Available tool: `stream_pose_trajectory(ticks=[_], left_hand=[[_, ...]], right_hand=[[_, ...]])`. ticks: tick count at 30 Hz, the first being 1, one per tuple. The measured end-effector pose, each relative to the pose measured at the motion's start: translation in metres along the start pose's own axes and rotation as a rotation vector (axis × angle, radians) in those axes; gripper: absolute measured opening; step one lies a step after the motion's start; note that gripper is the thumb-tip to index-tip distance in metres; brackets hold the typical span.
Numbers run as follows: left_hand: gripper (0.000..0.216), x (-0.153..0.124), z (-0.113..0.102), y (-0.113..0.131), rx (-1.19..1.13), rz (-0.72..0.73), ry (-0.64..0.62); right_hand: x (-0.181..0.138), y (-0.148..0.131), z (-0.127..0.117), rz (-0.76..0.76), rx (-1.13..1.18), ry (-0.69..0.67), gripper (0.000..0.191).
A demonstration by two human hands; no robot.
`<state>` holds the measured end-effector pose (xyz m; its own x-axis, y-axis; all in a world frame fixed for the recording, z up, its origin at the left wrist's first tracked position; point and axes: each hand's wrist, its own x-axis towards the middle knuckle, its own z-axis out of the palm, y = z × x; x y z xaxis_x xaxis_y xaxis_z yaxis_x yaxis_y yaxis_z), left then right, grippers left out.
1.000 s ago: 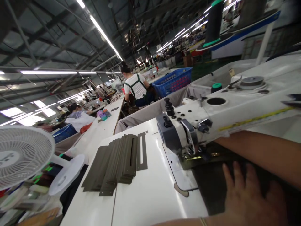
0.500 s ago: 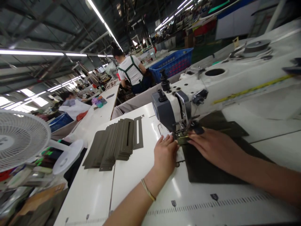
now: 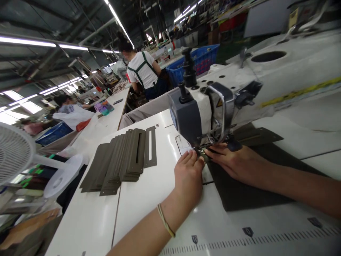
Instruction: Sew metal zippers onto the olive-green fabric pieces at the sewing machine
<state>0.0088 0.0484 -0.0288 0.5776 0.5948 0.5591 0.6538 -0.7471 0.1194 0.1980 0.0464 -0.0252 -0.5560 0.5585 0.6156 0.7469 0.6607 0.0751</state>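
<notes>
Both hands meet at the needle area of a white and grey sewing machine [image 3: 186, 115]. My left hand [image 3: 189, 174], wearing a thin band at the wrist, has its fingers closed together at the work's edge, left of the presser foot. From the right, my right hand [image 3: 239, 164] keeps its fingers together on a dark olive panel [image 3: 247, 193], close to the foot. The panel lies flat on the machine table, partly under the right hand and forearm. What sits directly beneath the foot is mostly hidden by fingers.
Left of the machine lies a fanned stack of olive panels [image 3: 109, 165], beside one slotted piece [image 3: 151, 147]. A ruler scale [image 3: 221, 245] runs along the table's front. A white fan [image 3: 16, 154] stands at left. Beyond are a blue crate [image 3: 207, 58] and a person [image 3: 144, 71].
My view has come closer to the machine and shifted a little right. Both hands stay by the presser foot, with the left fingertips slightly nearer the right ones.
</notes>
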Motion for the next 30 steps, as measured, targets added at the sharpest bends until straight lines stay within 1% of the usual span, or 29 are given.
stream_pose_trajectory(ticks=[8,12,16,18,23,25,30], left_hand=[[0.016,0.002,0.001,0.001,0.121,0.071,-0.003],[0.014,0.004,0.002,-0.002,0.13,0.083,0.011],[0.015,0.007,0.005,-0.007,0.128,0.094,0.06],[0.016,0.008,0.005,-0.008,0.123,0.09,0.072],[0.012,0.008,0.005,-0.008,0.105,0.054,0.04],[0.011,0.008,0.006,-0.008,0.103,0.05,0.047],[0.016,0.008,0.008,-0.01,0.096,0.034,0.05]], right_hand=[[-0.001,0.003,0.004,-0.013,0.012,0.023,0.031],[0.0,0.004,0.007,0.009,0.042,-0.017,0.028],[0.002,0.006,0.007,0.035,0.101,-0.075,0.025],[0.003,0.006,0.008,0.042,0.098,-0.087,0.025],[0.002,0.007,0.011,0.028,0.074,-0.093,0.028],[0.002,0.008,0.012,0.021,0.072,-0.092,0.027],[0.004,0.008,0.009,0.031,0.054,-0.1,0.031]])
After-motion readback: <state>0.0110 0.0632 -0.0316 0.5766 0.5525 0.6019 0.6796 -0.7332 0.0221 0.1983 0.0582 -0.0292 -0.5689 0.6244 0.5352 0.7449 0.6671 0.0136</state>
